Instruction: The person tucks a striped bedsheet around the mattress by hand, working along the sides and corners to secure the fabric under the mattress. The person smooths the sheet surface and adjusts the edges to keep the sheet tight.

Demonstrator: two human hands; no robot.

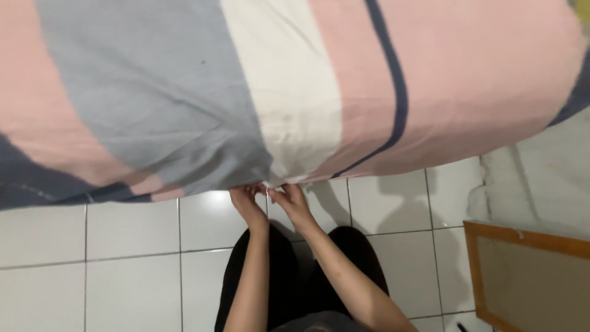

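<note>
Stretched across the top, above the white tiled floor — a striped bedsheet, pink, grey, white. At the sheet's lower edge, left hand pinching the hem, right hand just beside it, gripping the same hem. Right of the sheet, below its corner — a wooden-framed board.

One striped bedsheet, with bands of pink, grey-blue, white and navy. Two hands on its lower edge: left hand, right hand. One wooden-framed board at lower right. One white tiled floor; tile count unclear, since many are cut off or covered.
</note>
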